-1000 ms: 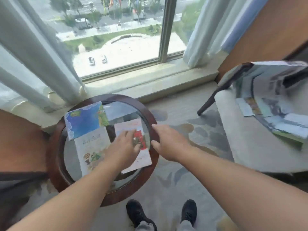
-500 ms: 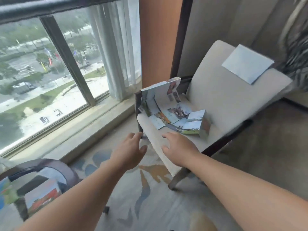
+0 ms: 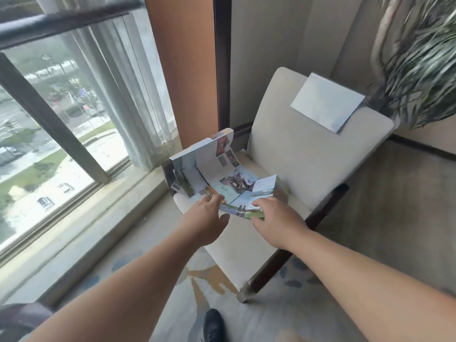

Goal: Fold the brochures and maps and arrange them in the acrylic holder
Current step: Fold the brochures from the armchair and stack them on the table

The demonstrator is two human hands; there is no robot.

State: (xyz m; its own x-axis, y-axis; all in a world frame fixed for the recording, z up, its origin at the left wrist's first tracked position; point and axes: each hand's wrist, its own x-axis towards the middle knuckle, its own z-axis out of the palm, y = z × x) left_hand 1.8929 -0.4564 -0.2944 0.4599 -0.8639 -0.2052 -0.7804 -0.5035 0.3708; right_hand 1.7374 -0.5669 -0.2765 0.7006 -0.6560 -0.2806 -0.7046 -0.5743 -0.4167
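1. The map (image 3: 222, 178) lies half-open on the chair seat (image 3: 237, 248). My right grip (image 3: 276, 218) seems to pinch its near edge.
2. My left grip (image 3: 207, 218) reaches alongside, fingers apart.
3. I should lift evenly and refold along existing creases.

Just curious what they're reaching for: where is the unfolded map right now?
The map lies half-open on the chair seat, mid-view, right of the window. The left hand touches its near edge and the right hand pinches it.

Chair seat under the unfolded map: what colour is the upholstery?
The chair upholstery beneath the unfolded map is plain cream, unpatterned; head view shows it best.
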